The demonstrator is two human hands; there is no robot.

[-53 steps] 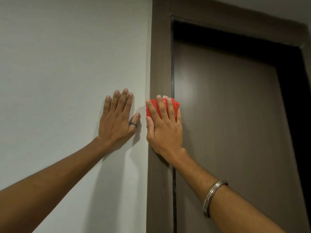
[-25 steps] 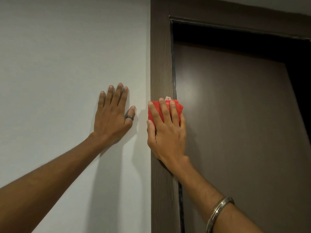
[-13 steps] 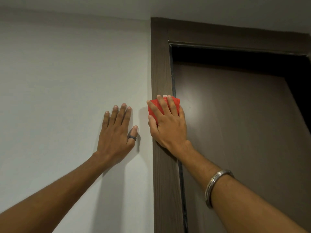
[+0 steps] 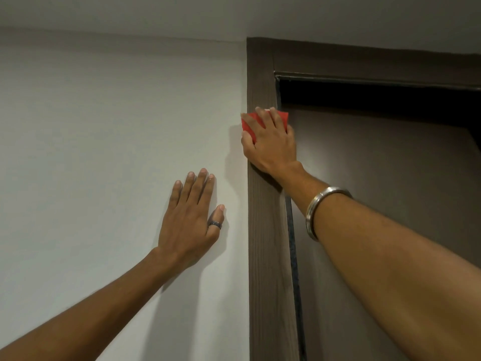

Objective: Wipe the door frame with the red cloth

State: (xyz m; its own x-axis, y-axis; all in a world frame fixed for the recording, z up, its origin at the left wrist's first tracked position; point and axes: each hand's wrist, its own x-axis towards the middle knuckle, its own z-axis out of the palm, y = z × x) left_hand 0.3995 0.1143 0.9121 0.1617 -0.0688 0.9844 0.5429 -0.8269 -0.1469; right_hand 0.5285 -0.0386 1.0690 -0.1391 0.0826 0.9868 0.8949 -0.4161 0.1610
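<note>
A dark brown wooden door frame runs up the middle and turns right along the top. My right hand presses a folded red cloth flat against the frame's left upright, a short way below the top corner. Most of the cloth is hidden under my fingers; only its top and left edges show. My left hand lies flat and open on the white wall, left of the frame and lower than the right hand, wearing a dark ring on the thumb.
The brown door fills the right side, with a dark gap above it under the frame's top rail. White wall spreads to the left, ceiling just above. A metal bangle sits on my right wrist.
My right hand has slid the cloth upward along the frame, nearer the top corner. The view has tilted up, showing the ceiling. My left hand stays flat on the wall.
</note>
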